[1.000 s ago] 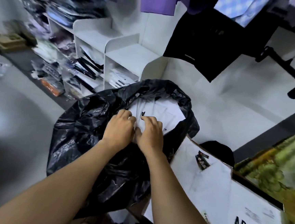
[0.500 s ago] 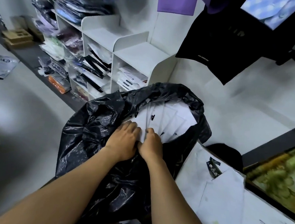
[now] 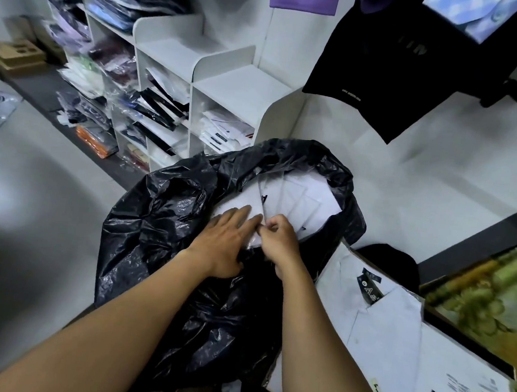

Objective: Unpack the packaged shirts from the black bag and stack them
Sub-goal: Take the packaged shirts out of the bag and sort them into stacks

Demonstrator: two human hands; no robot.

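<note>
A crumpled black bag (image 3: 165,244) stands open in the middle, with several white packaged shirts (image 3: 300,202) upright inside its mouth. My left hand (image 3: 225,243) lies flat, fingers straight, on the nearest packaged shirt at the bag's near rim. Beside it, my right hand (image 3: 278,241) has its fingers curled, pinching the edge of a packaged shirt. At the lower right lies another white packaged shirt (image 3: 389,326) with a black tag, outside the bag.
A white cubby shelf (image 3: 229,87) stuffed with packaged clothes stands behind the bag. Black and purple garments (image 3: 384,66) hang above on the right. A green patterned surface (image 3: 492,297) sits at the far right; grey floor (image 3: 37,207) spreads to the left.
My left hand's fingers have straightened and slid flat over the shirt. My right hand has curled tighter on a package edge. The view has shifted slightly.
</note>
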